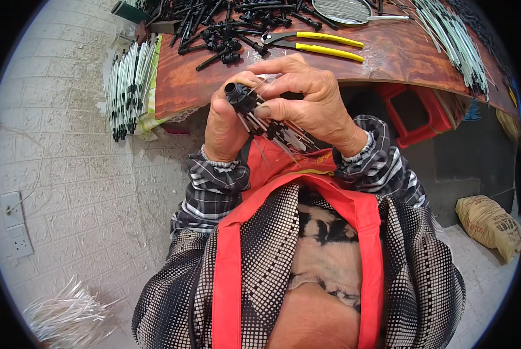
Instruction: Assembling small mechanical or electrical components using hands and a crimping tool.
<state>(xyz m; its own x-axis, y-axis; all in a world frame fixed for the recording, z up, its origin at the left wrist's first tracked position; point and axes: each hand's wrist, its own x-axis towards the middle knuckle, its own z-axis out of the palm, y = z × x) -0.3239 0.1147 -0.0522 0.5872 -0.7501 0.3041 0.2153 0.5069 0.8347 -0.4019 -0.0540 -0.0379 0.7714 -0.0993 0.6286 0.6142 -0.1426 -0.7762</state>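
Just in front of the table edge, my left hand is wrapped round a black ribbed plastic fitting with a round hollow end. Thin white and clear strands stick out of the fitting all round and slant down toward my lap. From the right, my right hand closes in on the same piece. Its thumb lies against the strands beside the fitting, and its bent fingers pinch at thin strands near the top. Exactly how many strands it grips is hidden.
Yellow-handled pliers lie on the brown table near many black fittings. A round mirror-like dish sits behind. Bundles of pale rods stand at left and right. A red stool is under the table.
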